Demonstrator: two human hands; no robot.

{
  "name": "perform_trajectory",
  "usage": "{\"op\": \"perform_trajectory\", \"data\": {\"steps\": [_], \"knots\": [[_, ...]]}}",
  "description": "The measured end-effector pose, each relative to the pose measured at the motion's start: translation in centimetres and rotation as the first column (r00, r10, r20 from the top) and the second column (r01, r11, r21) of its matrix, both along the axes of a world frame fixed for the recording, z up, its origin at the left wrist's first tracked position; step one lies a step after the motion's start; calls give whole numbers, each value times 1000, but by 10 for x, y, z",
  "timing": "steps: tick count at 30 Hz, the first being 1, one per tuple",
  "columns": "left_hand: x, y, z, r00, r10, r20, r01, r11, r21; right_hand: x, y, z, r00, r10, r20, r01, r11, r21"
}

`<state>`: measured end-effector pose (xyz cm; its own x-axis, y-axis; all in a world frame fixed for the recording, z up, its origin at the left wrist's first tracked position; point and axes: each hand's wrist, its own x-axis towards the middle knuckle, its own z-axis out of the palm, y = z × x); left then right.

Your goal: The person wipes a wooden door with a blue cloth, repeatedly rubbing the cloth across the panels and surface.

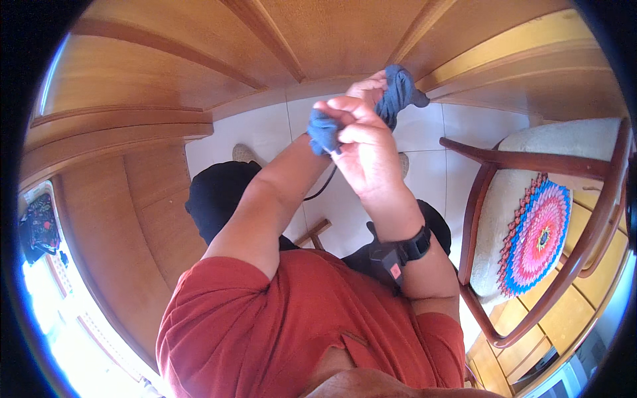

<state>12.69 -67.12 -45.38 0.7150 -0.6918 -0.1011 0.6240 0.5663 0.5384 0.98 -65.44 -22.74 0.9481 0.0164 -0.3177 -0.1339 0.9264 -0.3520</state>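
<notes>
My forearms cross in front of me. My left hand [369, 90], the farther one, reaches to the right and grips a bunched blue-grey cloth [397, 94], perhaps a sock, with a darker tip hanging to the right. Nearer to me, my right hand [366, 132] pinches a crumpled blue-grey fabric piece [323, 130] between thumb and fingers. My right hand covers the space between the two pieces, so I cannot tell whether they join. A black strap with a small box-shaped device [390, 258] sits around my right forearm.
Wooden panels [343, 40] rise ahead, and a wooden side [119, 199] stands at left. To the right is a wooden armchair [477, 219] with a pale seat and a colourful round mat [540, 239]. A thin black cable [323, 186] hangs below my arms, over white floor tiles [423, 124].
</notes>
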Motion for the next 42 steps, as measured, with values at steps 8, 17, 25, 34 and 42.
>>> {"op": "perform_trajectory", "data": {"steps": [8,17,25,34,42], "knots": [[-23,91,163,988,-137,64,150,945,-291,-3,28,33,865,446,228,-431,895,-117],[-62,246,281,901,-119,417,20,972,235,16,31,45,966,80,246,-41,986,-160],[-145,316,337,811,-490,320,-126,388,913,23,70,46,921,281,271,-144,889,-434],[-202,393,435,664,536,522,-742,562,367,39,69,24,905,374,202,-202,797,-569],[-121,470,543,-245,548,800,-967,-75,-245,42,67,11,921,375,108,-240,762,-601]]}}
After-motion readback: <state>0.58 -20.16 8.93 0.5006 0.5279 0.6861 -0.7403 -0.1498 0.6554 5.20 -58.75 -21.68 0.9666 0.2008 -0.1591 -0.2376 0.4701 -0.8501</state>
